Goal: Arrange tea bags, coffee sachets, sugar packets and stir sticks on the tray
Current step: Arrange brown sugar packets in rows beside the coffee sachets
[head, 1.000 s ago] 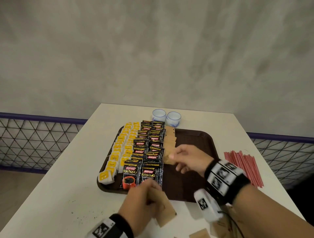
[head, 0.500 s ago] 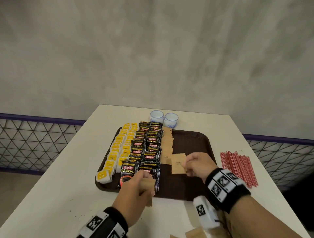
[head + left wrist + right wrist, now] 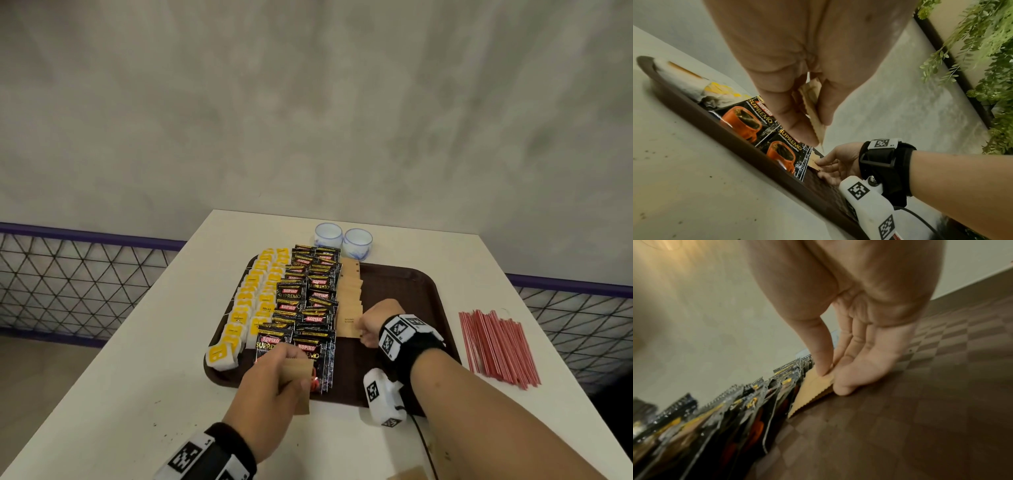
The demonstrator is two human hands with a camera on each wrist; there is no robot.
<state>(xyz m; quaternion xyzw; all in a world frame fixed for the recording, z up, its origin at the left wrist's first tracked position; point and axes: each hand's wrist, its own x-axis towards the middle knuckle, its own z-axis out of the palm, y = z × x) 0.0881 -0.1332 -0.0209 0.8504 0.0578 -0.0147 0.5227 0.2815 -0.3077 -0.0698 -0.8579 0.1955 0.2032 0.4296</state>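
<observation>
Head view, looking down on a white table (image 3: 102, 394) that carries a brown tray (image 3: 411, 284). Tea bags (image 3: 253, 301) with yellow tags fill the tray's 9 o'clock side in two columns. Black coffee sachets (image 3: 308, 301) lie just beside them, toward 3 o'clock. A column of brown sugar packets (image 3: 349, 294) runs along the sachets' 3 o'clock edge.

The right hand (image 3: 375, 322) pinches the nearest sugar packet (image 3: 813, 391) between thumb and fingertips, low on the tray floor. The left hand (image 3: 270, 387), at the tray's 6 o'clock rim, grips a small stack of sugar packets (image 3: 296, 371) between thumb and curled fingers.

Red stir sticks (image 3: 496, 342) lie on the table at 3 o'clock, off the tray. Two small cups (image 3: 342, 236) stand at 12 o'clock.
</observation>
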